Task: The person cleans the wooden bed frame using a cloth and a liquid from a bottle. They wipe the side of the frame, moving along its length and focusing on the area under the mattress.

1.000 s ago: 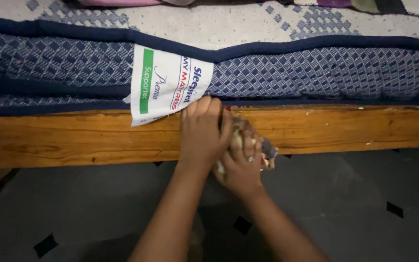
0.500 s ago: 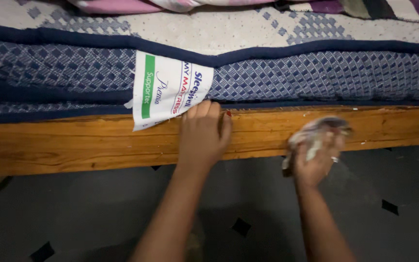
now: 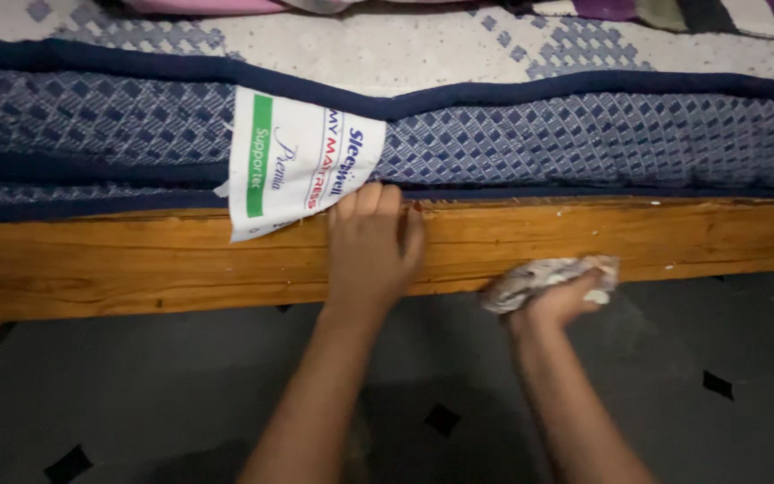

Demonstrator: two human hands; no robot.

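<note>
Both hands sit at the long sideways wooden rail (image 3: 136, 260): my left hand (image 3: 371, 246) flat and open, my right hand (image 3: 559, 300) nearer its lower edge, gripping a crumpled rag (image 3: 539, 276).

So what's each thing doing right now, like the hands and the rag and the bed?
left hand: open, flat against the wooden bed rail
right hand: closed around the rag
rag: crumpled, pressed at the rail's lower edge
white label: hanging loose over the mattress side, lower corner over the rail
mattress: lying on the frame, edge piping wavy
</note>
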